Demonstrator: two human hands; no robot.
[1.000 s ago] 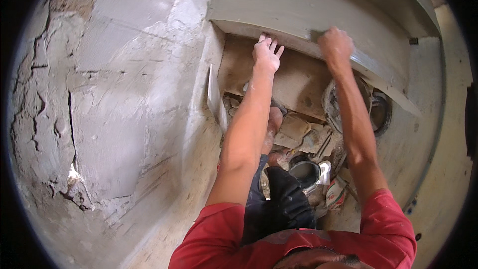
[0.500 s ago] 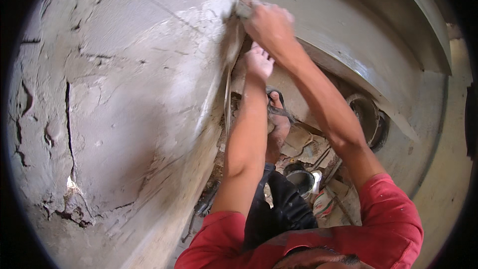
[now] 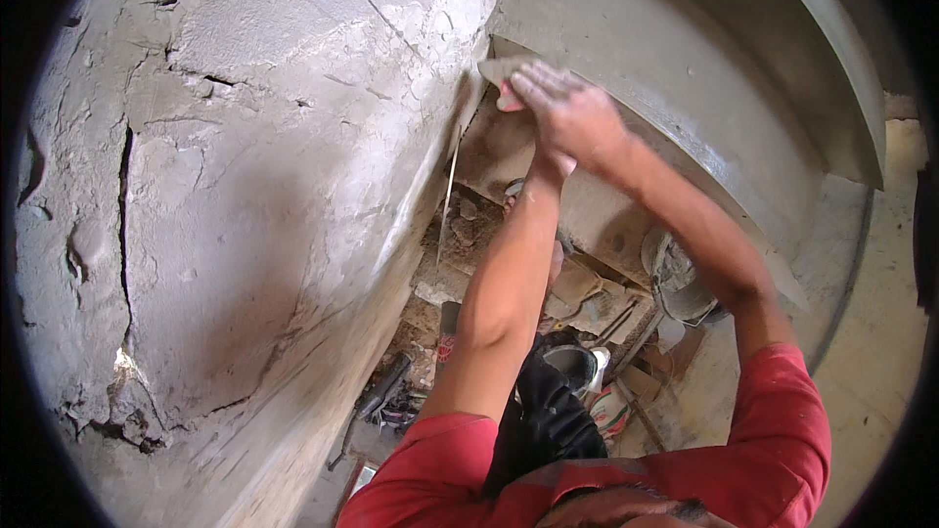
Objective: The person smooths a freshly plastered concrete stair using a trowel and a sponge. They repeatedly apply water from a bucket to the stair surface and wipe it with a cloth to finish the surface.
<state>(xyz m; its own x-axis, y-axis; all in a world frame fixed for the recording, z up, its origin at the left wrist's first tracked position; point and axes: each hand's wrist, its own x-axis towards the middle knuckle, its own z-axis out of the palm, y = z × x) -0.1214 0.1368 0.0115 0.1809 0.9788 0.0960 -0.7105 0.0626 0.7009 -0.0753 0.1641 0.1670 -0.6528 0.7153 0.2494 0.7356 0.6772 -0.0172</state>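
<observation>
My right hand (image 3: 577,122) is slightly blurred at the inner corner where the rough wall meets the curved surface. Its fingers are closed over a flat grey tool (image 3: 499,68) with a small red part; its exact kind is not clear. The tool's tip lies near the lower edge of the curved grey surface (image 3: 606,49). Beneath my right hand, most of my left hand (image 3: 561,163) is hidden, and only a bit shows by the wrist. What its fingers do cannot be seen.
The rough grey plastered wall (image 3: 225,235), cracked in places, fills the left side. A thin pale strip (image 3: 450,181) stands beside it. Below are a bucket (image 3: 675,279) at right, a dark bowl-like container (image 3: 570,364), a dark long tool (image 3: 384,386) and scattered rubble.
My right hand has come down and to the right from the corner, with the grey tool. My left hand, whose spread fingers showed before, is now mostly covered by the right. The view has shifted.
</observation>
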